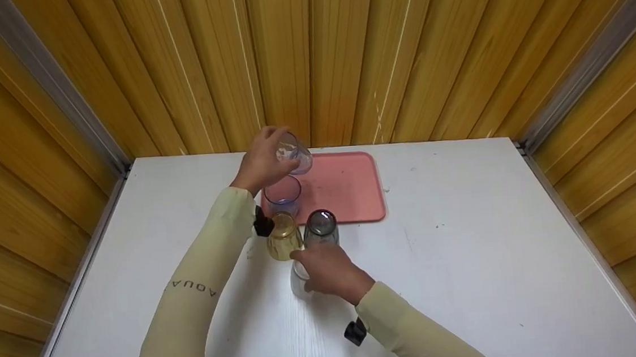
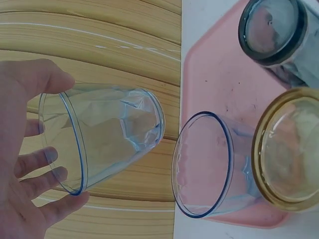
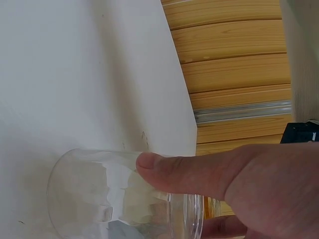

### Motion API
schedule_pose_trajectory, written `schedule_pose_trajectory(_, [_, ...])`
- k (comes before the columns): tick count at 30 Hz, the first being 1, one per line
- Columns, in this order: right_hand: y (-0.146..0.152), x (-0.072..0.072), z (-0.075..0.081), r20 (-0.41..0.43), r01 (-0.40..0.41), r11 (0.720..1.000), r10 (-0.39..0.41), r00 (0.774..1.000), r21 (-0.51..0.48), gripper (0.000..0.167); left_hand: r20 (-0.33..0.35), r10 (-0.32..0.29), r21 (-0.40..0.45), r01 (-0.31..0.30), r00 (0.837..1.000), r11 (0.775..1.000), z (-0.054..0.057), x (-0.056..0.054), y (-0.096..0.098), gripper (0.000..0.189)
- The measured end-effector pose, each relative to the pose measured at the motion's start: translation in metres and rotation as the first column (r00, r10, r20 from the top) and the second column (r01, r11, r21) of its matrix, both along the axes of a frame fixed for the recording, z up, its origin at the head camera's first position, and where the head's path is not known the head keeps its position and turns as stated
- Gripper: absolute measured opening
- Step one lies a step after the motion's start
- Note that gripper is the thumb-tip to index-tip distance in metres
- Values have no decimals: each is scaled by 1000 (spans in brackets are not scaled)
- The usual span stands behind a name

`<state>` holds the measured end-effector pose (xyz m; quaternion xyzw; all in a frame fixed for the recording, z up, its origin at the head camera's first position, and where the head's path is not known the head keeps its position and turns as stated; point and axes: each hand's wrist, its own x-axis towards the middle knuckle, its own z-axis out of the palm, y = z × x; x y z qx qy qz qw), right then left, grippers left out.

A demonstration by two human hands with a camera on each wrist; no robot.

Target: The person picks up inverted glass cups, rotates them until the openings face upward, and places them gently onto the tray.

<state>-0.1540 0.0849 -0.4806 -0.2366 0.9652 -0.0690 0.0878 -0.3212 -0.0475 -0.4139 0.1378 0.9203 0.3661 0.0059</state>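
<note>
My left hand [image 1: 264, 161] grips a bluish clear glass [image 2: 112, 129] around its rim, with the thumb on one side and fingers on the other. That glass hangs tilted above the pink tray [image 1: 350, 190]. Below it an upright blue-rimmed glass [image 1: 283, 195] stands on the tray's left part. My right hand [image 1: 329, 268] holds a colourless glass [image 3: 84, 194], which is upside down on the white table, its base toward the palm. Just ahead of this hand stand an upside-down amber glass [image 1: 284, 241] and an upside-down grey glass [image 1: 322, 226], partly hidden by the hand.
The white table [image 1: 472, 263] meets wood-patterned panels [image 1: 337, 58] at the back and both sides. Metal corner strips [image 1: 540, 121] run up where the panels join. The amber and grey glasses stand close together by the tray's front edge.
</note>
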Motion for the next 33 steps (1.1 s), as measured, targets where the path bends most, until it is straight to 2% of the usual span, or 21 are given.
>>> schedule_pose_trajectory(5, [-1, 1, -1, 0, 6, 1000, -6, 1000, 7, 63, 0, 6, -22, -6, 1000, 1000, -5, -4, 1, 75])
schedule_pose_trajectory(12, [-1, 1, -1, 7, 15, 1000, -15, 1000, 5, 63, 13, 13, -31, -13, 1000, 999, -6, -5, 4, 76])
schedule_pose_trajectory(18, [-2, 1, -2, 24, 24, 1000, -24, 999, 0, 63, -40, -10, -72, 8, 999, 997, -10, -7, 6, 77])
schedule_pose_trajectory(22, [-1, 2, -3, -3, 5, 1000, -5, 1000, 16, 62, -79, -21, -89, 14, 997, 996, -14, -7, 7, 76])
schedule_pose_trajectory(29, [0, 1, -3, -30, -4, 1000, 5, 1000, 28, 62, -74, -10, -85, 3, 997, 996, -19, -10, 10, 76])
schedule_pose_trajectory(33, [0, 1, -3, -35, -10, 1000, 11, 999, 25, 62, -96, -1, -102, -9, 995, 995, -21, -13, 10, 73])
